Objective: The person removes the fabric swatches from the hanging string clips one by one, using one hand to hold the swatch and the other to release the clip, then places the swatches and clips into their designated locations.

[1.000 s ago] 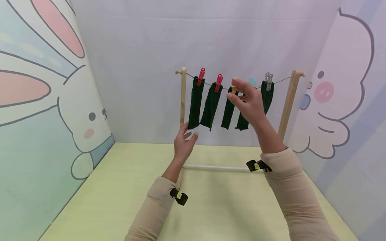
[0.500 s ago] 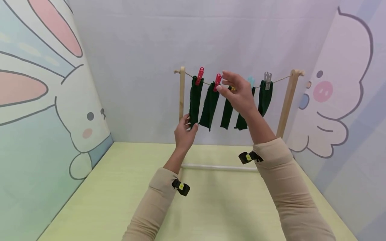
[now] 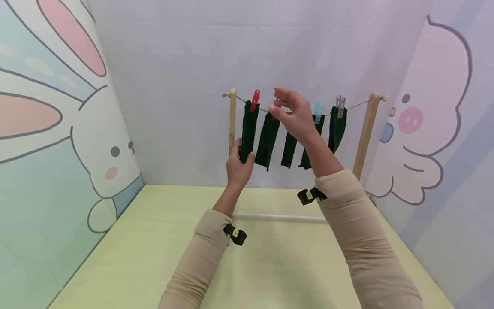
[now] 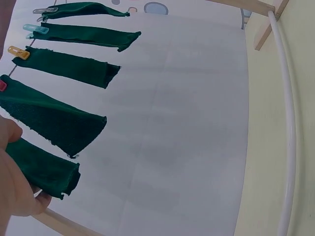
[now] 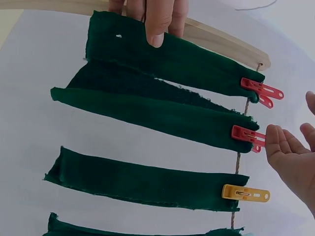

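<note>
Several dark green cloth strips hang from a string line, each clipped at its top by a clothespin. My left hand (image 3: 239, 165) holds the lower part of the leftmost green cloth strip (image 3: 250, 128), thumb in front and fingers behind, as the right wrist view shows. A red clothespin (image 3: 254, 101) clips that strip. My right hand (image 3: 296, 115) is raised beside the second red clothespin (image 5: 245, 133), its fingers loosely bent and apart from the thumb. In the head view it partly covers that clothespin and hides the yellow clothespin (image 5: 246, 193).
Wooden posts (image 3: 365, 137) hold the string at both ends. A white bar (image 3: 281, 217) runs low between them over the pale yellow table (image 3: 173, 240). A light blue clothespin (image 3: 318, 112) and a grey one (image 3: 340, 106) clip the right-hand strips. A pale wall stands behind.
My left hand has risen to the leftmost strip and taken hold of its lower part. My right hand has moved left from the yellow clothespin to the second red one.
</note>
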A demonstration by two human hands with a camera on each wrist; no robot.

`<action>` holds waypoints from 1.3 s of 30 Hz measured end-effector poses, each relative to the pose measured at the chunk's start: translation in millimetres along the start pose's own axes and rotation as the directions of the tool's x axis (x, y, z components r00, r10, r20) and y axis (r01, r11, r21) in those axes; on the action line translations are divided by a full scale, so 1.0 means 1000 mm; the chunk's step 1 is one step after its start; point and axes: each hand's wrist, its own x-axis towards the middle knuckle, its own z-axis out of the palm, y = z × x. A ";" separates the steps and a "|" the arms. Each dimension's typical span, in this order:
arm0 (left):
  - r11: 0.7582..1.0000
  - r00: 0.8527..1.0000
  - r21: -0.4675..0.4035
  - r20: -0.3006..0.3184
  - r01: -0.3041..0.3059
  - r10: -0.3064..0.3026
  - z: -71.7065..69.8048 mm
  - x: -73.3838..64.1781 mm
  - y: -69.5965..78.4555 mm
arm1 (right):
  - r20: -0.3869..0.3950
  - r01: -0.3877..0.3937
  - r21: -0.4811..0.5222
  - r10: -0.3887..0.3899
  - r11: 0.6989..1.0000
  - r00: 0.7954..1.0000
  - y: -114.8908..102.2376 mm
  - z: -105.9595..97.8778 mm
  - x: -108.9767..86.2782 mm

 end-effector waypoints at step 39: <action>0.994 0.999 -0.109 -0.045 -0.020 0.015 -0.019 0.002 0.001 | -0.036 -0.166 -0.041 0.164 0.985 0.986 -0.007 0.033 0.026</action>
